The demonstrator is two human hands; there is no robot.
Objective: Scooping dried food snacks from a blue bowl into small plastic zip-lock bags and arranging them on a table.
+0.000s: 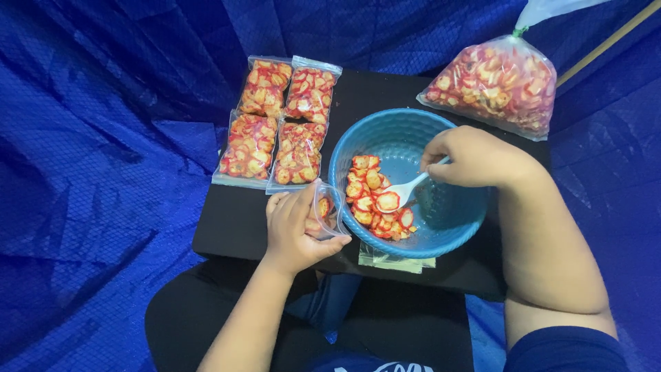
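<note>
the left hand (297, 231) is closed around a small clear zip bag (326, 215), fingers wrapped on its near side and thumb along its lower edge, holding its open mouth toward the rim of the blue bowl; a few red-edged chips already show inside the bag; the right hand (475, 157) is closed on the handle of a white plastic spoon (403, 191), which slants down into the bowl with one chip lying on its scoop; the two hands are apart, one at each side of the bowl.

the blue plastic bowl (441, 227) sits on a black desk (227, 220), near its front edge; a heap of round chips with red seasoned rims (368, 200) lies in the bowl's left half, just beside the bag's mouth; the right half of the bowl is bare; a flat stack of empty clear bags (392, 262) pokes out from under the bowl's near rim.

behind and to the left of the bowl, four filled packets (279, 124) lie flat in two rows of two, touching one another; at the far right corner of the desk rests a large clear sack of the same chips (499, 83), tied at the top with a green band; blue tarpaulin (103, 138) surrounds the desk.
</note>
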